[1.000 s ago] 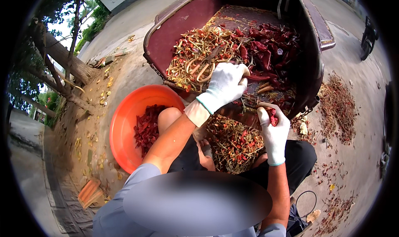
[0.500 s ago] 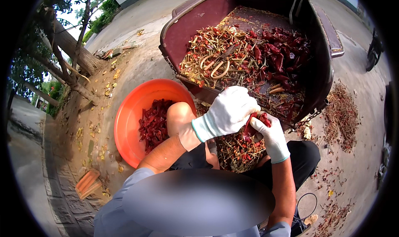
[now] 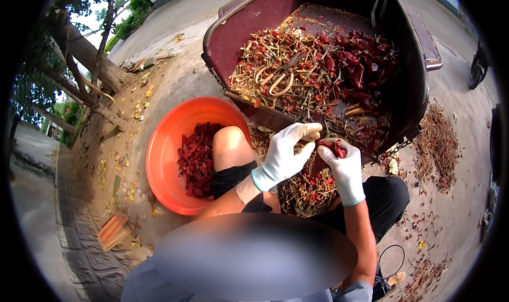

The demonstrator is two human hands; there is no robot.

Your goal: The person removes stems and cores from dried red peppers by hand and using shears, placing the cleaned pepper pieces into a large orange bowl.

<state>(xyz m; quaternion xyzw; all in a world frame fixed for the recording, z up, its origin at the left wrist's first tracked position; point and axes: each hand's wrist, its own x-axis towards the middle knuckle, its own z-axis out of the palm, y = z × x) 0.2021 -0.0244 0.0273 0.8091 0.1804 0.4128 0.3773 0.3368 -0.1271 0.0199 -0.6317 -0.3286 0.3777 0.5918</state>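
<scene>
The gloved right hand [image 3: 345, 172] has its grip closed around crumpled red peppers [image 3: 338, 150], near the cart bed's [image 3: 254, 37] near edge, toward its right corner. Beside it, the gloved left hand [image 3: 282, 156] has its grip slightly parted. Below them lies a stem heap [image 3: 310, 195]; leftward, an orange basin [image 3: 165, 167] contains red pods [image 3: 200, 169]. Beyond the near edge, shears [image 3: 290, 64] rest on clippings [image 3: 260, 54].

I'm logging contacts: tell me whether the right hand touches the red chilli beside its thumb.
Touching. The head view shows the red chilli clasped in the gloved right hand, between thumb and curled fingers.
</scene>
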